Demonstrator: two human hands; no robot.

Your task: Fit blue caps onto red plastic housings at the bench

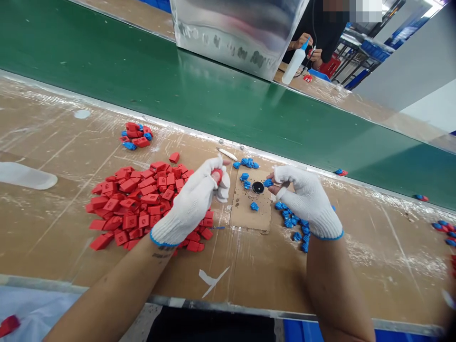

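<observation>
My left hand [195,197], in a white fingerless glove, is closed around a red piece [217,175] beside a large heap of red pieces [142,202]. Between thumb and fingers, my right hand [302,197] pinches a small blue piece [268,183]. That blue piece is close to the right edge of a round black dish [258,187], which rests on a cardboard sheet [249,218]. Several loose blue pieces [254,206] lie around the dish. More blue pieces [290,219] are scattered under and beside my right hand.
A green belt [135,85] runs behind the brown table [267,275]. A mixed red and blue cluster [137,135] lies at the back left. Across the belt are a metal box [235,33], a white bottle [294,65] and another person's hands. A white pen-like tool [228,154] lies near the cardboard.
</observation>
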